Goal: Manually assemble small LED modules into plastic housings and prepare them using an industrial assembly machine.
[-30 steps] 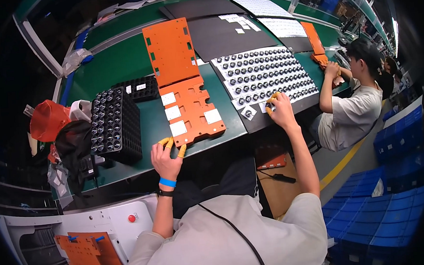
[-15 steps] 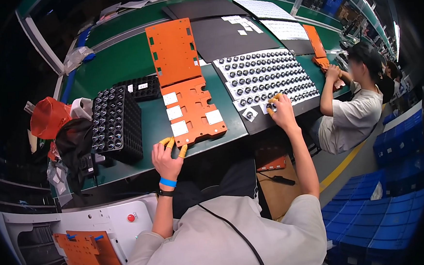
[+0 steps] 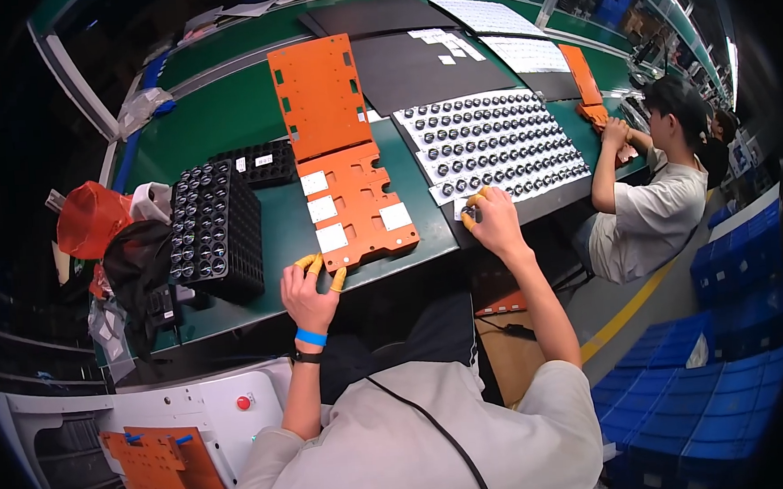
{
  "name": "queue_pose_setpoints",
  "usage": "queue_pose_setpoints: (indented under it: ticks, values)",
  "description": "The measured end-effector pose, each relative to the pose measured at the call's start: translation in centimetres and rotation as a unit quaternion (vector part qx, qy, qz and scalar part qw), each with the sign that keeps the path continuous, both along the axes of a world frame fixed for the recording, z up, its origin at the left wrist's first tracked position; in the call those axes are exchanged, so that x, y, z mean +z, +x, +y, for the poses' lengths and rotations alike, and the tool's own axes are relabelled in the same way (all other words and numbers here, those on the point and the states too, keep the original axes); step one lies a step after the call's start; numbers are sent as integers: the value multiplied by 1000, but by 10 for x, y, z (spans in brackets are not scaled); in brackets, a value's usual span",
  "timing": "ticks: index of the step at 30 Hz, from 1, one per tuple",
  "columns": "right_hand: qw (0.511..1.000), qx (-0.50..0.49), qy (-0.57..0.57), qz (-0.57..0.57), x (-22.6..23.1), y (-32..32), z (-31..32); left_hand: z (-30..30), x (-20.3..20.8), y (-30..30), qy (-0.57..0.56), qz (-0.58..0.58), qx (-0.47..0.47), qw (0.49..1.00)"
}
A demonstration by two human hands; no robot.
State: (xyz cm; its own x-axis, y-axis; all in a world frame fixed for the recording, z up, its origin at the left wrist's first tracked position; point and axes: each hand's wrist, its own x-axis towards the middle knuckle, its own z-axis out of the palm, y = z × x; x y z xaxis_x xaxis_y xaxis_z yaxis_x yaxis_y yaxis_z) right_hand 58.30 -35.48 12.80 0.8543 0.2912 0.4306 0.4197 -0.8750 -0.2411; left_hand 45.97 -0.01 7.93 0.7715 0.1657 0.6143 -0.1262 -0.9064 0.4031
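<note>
My left hand, with yellow finger cots, is at the front left corner of the orange fixture plate. Its thumb and fingers are apart, their tips touching the plate's edge. White square pieces lie in several of the plate's recesses. My right hand, also in finger cots, is closed at the tips around a small round black part on a white square, at the near edge of a white sheet bearing rows of similar black parts. The fingers partly hide this piece.
The upright orange panel stands behind the fixture. Left are stacked black trays of round parts and an orange-red bag. A co-worker sits at the right with hands on another orange fixture. Blue bins fill the lower right.
My right hand has moved left and slightly nearer, from the near row of the sheet onto the loose white square with the black part. My left hand has stayed put.
</note>
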Motion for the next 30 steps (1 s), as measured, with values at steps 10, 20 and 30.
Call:
queue_pose_setpoints:
  ticks: [10, 20, 30]
  values:
    - [1000, 14, 10, -23, 2, -7, -29, 1, -1, -1, 3, 0, 0, 1000]
    - [999, 5, 0, -46, -7, 10, -38, 0, 1, -1, -5, 0, 1, 1000]
    - [999, -16, -41, -19, -13, 21, -43, 0, 0, -1, -6, 1, 4, 1000]
